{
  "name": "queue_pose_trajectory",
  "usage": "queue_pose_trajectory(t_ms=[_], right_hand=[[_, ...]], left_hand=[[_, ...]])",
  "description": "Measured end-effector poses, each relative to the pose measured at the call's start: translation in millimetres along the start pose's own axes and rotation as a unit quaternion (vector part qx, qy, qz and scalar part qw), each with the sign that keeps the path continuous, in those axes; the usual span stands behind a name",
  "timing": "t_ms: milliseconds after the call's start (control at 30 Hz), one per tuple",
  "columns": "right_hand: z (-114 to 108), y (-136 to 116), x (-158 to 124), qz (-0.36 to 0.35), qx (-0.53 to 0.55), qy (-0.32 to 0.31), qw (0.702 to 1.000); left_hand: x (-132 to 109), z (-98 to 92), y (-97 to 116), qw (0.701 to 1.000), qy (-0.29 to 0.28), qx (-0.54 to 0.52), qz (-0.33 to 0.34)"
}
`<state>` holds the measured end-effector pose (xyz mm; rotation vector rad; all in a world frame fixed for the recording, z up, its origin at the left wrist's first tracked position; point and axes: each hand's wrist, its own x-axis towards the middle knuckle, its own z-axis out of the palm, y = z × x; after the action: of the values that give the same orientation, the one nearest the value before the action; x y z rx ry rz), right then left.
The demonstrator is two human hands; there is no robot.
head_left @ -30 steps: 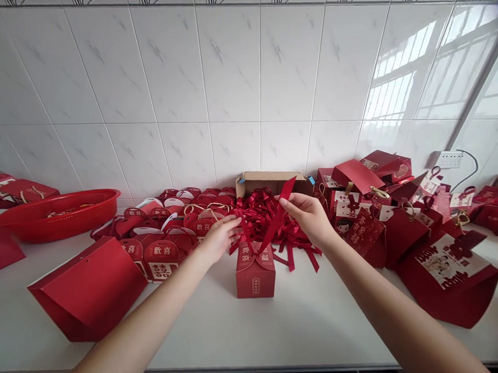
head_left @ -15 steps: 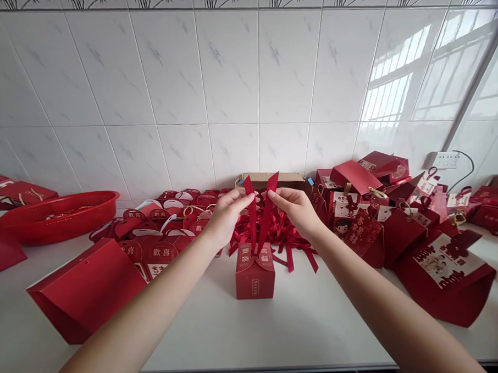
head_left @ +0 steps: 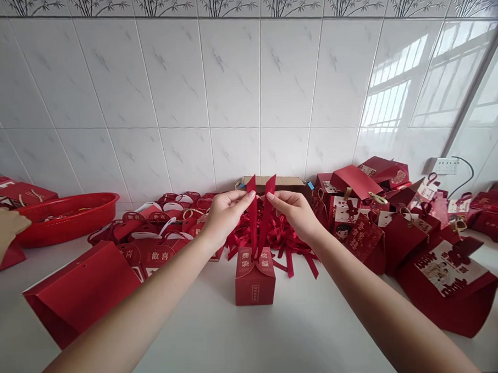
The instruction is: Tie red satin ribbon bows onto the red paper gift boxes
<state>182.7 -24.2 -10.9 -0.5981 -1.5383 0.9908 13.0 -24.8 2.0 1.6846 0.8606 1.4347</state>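
A small red gift box (head_left: 254, 285) with printed characters on its closed flaps stands upright on the white table. From its top rise the two ends of a red ribbon (head_left: 254, 222), held up side by side. My left hand (head_left: 229, 214) pinches one end between thumb and fingers. The other end is pinched by my right hand (head_left: 291, 209). Both ribbon tips stick up above the fingers, and the strands run down to the centre of the box top. Behind the box lies a heap of loose red ribbons (head_left: 286, 237).
Several red boxes (head_left: 161, 255) sit at the back left, near a larger red box (head_left: 84, 290). A red plastic basket (head_left: 69, 230) is further left, with another person's hand (head_left: 9, 223) beside it. Red gift bags (head_left: 451, 276) crowd the right. A cardboard box (head_left: 273, 181) stands against the wall.
My hands keep hold of the ribbon ends, which have come slightly closer together. At the far left, another person's hand has come into view by the basket. The camera has tilted up slightly.
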Motion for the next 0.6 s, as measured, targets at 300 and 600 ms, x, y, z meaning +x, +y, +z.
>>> queue_pose_trajectory(t_ms=[300, 600], right_hand=[[-11, 3, -4, 0.026, 0.086, 0.008, 0.996], [-70, 45, -49, 0.127, 0.027, -0.001, 0.992]], left_hand=[[-2, -15.6, 0, 0.998, -0.030, -0.018, -0.045], [-43, -63.6, -53, 0.933, -0.121, 0.339, -0.032]])
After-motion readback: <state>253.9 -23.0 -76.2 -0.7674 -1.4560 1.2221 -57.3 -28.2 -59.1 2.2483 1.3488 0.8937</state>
